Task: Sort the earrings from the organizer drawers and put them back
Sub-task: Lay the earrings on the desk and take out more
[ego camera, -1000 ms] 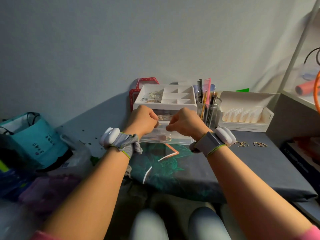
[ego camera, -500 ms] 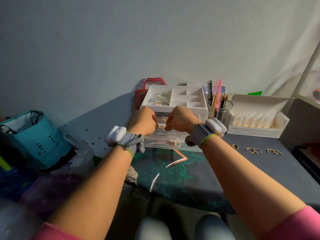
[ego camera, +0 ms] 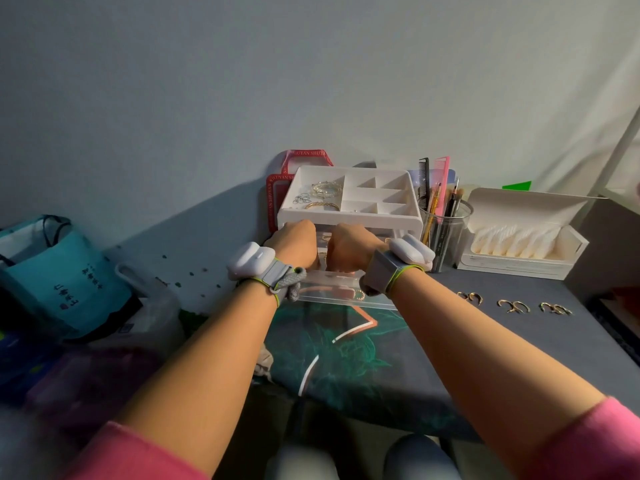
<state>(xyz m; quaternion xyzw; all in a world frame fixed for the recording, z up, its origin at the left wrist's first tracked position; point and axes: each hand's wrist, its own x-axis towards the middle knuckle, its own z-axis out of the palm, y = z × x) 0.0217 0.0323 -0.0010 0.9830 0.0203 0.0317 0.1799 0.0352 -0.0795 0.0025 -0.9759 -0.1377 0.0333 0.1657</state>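
Observation:
A white organizer (ego camera: 349, 216) stands at the back of the table, its open top tray holding bracelets (ego camera: 323, 190). Its clear lower drawer (ego camera: 332, 299) is pulled out toward me, with a gold earring (ego camera: 360, 295) near its front right. My left hand (ego camera: 294, 244) and my right hand (ego camera: 349, 247) sit side by side, almost touching, fingers curled into the upper drawer front. The knuckles hide the fingertips and whatever is between them. Three small groups of gold hoop earrings (ego camera: 514, 305) lie in a row on the table to the right.
A clear cup (ego camera: 441, 226) of combs and brushes stands right of the organizer, then an open white box (ego camera: 519, 244) of cotton pads. A teal bag (ego camera: 59, 275) and plastic bags fill the left. A dark shelf unit (ego camera: 616, 237) borders the right. A printed mat (ego camera: 346, 348) covers the table's front.
My right hand has closed in toward my left hand at the drawer front, and both have pushed a little deeper. The view has shifted slightly right and up.

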